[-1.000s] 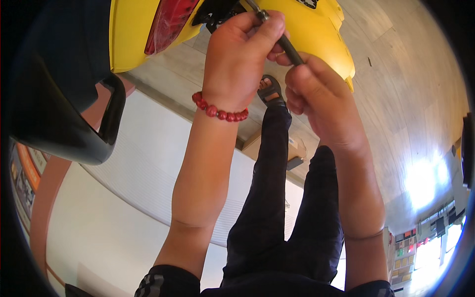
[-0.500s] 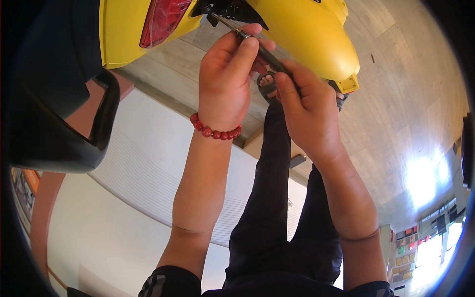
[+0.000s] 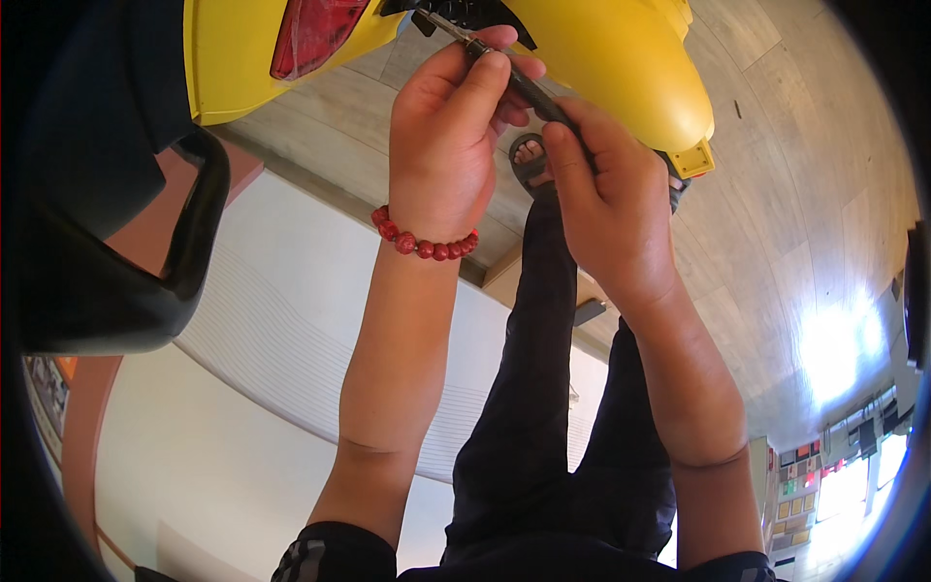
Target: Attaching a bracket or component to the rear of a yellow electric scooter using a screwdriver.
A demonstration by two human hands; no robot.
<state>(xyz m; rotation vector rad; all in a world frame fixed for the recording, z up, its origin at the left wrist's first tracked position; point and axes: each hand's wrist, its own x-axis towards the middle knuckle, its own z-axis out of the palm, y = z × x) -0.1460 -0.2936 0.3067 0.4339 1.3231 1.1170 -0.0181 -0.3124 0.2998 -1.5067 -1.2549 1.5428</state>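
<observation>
A screwdriver with a dark handle and a thin metal shaft slants across the top middle. My left hand, a red bead bracelet at its wrist, pinches the front of the handle between thumb and fingers. Around the rear of the handle closes my right hand. The shaft points up and left to dark parts between a yellow scooter's body panel and its yellow rear fender. I cannot tell what the tip touches.
A red tail light sits in the yellow panel. At left is a black grab rail. Below lies a white ribbed panel with a reddish-brown edge. My legs and sandals stand on a wood-look floor. Shelves appear at lower right.
Both hands and the screwdriver sit slightly higher in view. The scooter has shifted a little in the picture. The grip of both hands looks the same.
</observation>
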